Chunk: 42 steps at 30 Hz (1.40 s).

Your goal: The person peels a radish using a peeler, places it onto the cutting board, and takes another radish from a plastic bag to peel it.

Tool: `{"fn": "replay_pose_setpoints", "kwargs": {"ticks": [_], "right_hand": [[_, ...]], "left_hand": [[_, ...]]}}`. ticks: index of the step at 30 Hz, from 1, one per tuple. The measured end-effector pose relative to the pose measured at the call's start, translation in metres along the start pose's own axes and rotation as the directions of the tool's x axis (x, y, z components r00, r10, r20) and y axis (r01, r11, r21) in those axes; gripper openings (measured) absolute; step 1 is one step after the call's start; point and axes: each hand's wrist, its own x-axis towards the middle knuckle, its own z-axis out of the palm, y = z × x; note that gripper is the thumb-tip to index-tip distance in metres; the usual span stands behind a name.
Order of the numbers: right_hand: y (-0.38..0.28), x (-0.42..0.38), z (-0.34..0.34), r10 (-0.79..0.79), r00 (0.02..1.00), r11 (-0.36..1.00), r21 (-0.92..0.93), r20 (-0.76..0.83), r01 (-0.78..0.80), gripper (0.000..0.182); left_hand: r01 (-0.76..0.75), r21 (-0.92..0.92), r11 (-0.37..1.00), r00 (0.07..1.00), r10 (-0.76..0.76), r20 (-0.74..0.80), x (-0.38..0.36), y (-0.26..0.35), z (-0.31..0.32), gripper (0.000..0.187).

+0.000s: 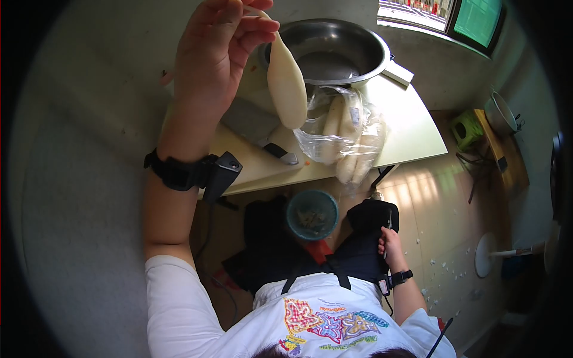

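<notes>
My left hand (221, 45) is raised at the upper left, its fingers closed around the thin root end of a white radish (287, 86). The radish hangs down over the table, fat end lowest. Low by my right knee, my right hand (391, 246) is closed around a slim tool (390, 221); its kind is too small to make out. Behind the hanging radish a cleaver (256, 125) with a dark handle lies on the table. Beside it sits a clear plastic bag (319, 143) with several white radishes (349, 134) in it.
A large steel basin (373, 51) stands at the table's back. The pale table (418, 128) ends just before my knees. Between my legs is a blue-green bin (289, 218) with scraps inside. White bits lie on the floor (439, 238) at right, near a green stool (467, 130).
</notes>
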Motion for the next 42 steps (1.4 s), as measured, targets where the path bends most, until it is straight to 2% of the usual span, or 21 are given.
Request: {"fn": "replay_pose_setpoints", "kwargs": {"ticks": [2,3,5,7,9,11,13,14,16,17,19,21,22,24,26,27,32,36,38,40,42], "right_hand": [[-0.002,-0.002,0.004,-0.005,1.000,1.000,-0.001,0.016,0.005,0.028],[-0.007,-0.006,0.009,-0.057,0.998,0.998,-0.039,0.023,0.058,0.027],[-0.014,-0.010,0.014,-0.101,0.994,0.991,-0.083,0.036,0.104,0.026],[-0.027,-0.013,0.022,-0.319,0.939,0.942,-0.066,0.130,0.329,0.025],[-0.054,-0.031,0.041,-0.366,0.912,0.924,-0.046,0.184,0.380,0.025],[-0.086,-0.058,0.065,-0.415,0.880,0.902,-0.022,0.231,0.431,0.025],[-0.111,-0.083,0.091,-0.521,0.780,0.838,0.037,0.346,0.544,0.026],[-0.122,-0.093,0.105,-0.518,0.782,0.841,0.038,0.347,0.540,0.026],[-0.138,-0.110,0.131,-0.593,0.630,0.770,0.124,0.502,0.626,0.032],[-0.141,-0.113,0.144,-0.588,0.634,0.773,0.121,0.502,0.622,0.032],[-0.146,-0.118,0.165,-0.608,0.494,0.710,0.147,0.621,0.689,0.041],[-0.147,-0.121,0.180,-0.494,0.515,0.744,0.035,0.701,0.667,0.048],[-0.141,-0.120,0.191,-0.538,0.426,0.697,0.100,0.727,0.710,0.050],[-0.135,-0.122,0.195,-0.467,0.464,0.745,0.052,0.753,0.665,0.052],[-0.126,-0.119,0.197,-0.365,0.442,0.776,0.006,0.819,0.631,0.053],[-0.120,-0.121,0.202,-0.360,0.429,0.825,0.068,0.829,0.561,0.053],[-0.104,-0.119,0.210,-0.321,0.463,0.841,0.025,0.826,0.540,0.052],[-0.090,-0.116,0.214,-0.324,0.507,0.868,0.039,0.799,0.494,0.050],[-0.085,-0.114,0.216,-0.225,0.602,0.934,-0.005,0.766,0.356,0.048],[-0.078,-0.108,0.213,-0.190,0.621,0.943,-0.034,0.761,0.331,0.047],[-0.073,-0.103,0.213,-0.150,0.640,0.951,-0.066,0.754,0.301,0.047]], "left_hand": [[0.036,0.006,0.999,0.999,-0.036,-0.008,-0.008,0.013,0.002,0.024],[0.036,0.014,0.999,0.999,-0.035,-0.017,-0.015,0.016,0.004,0.024],[0.060,-0.142,0.988,0.993,-0.045,0.106,-0.032,0.018,0.015,0.023],[0.099,-0.142,0.985,0.994,-0.090,0.064,-0.054,0.024,0.023,0.021],[0.144,-0.150,0.978,0.990,-0.141,0.028,-0.079,0.028,0.030,0.019],[0.183,-0.224,0.957,0.983,-0.172,0.064,-0.103,0.028,0.036,0.017],[0.229,-0.241,0.943,0.973,-0.216,0.082,-0.125,0.031,0.043,0.015],[0.271,-0.257,0.928,0.962,-0.254,0.098,-0.135,0.030,0.046,0.014],[0.290,-0.289,0.912,0.957,-0.275,0.093,-0.155,0.023,0.053,0.014],[0.305,-0.323,0.896,0.952,-0.292,0.090,-0.165,0.020,0.056,0.014],[0.333,-0.343,0.878,0.943,-0.320,0.096,-0.181,0.021,0.063,0.015],[0.355,-0.367,0.860,0.935,-0.338,0.111,-0.193,0.020,0.066,0.015],[0.356,-0.368,0.859,0.934,-0.341,0.108,-0.199,0.019,0.067,0.015],[0.344,-0.437,0.831,0.934,-0.353,0.063,-0.211,0.017,0.070,0.015],[0.349,-0.384,0.855,0.925,-0.379,-0.003,-0.216,0.018,0.073,0.019],[0.365,-0.429,0.826,0.913,-0.408,-0.009,-0.219,0.016,0.071,0.019],[0.387,-0.522,0.760,0.867,-0.493,-0.075,-0.237,0.004,0.072,0.020],[0.395,-0.457,0.797,0.848,-0.508,-0.153,-0.244,-0.005,0.061,0.021],[0.392,-0.497,0.774,0.788,-0.562,-0.253,-0.253,-0.015,0.054,0.021],[0.439,-0.476,0.762,0.745,-0.605,-0.280,-0.268,-0.020,0.047,0.028],[0.567,-0.370,0.736,0.677,-0.672,-0.299,-0.283,-0.023,0.046,0.043]]}}
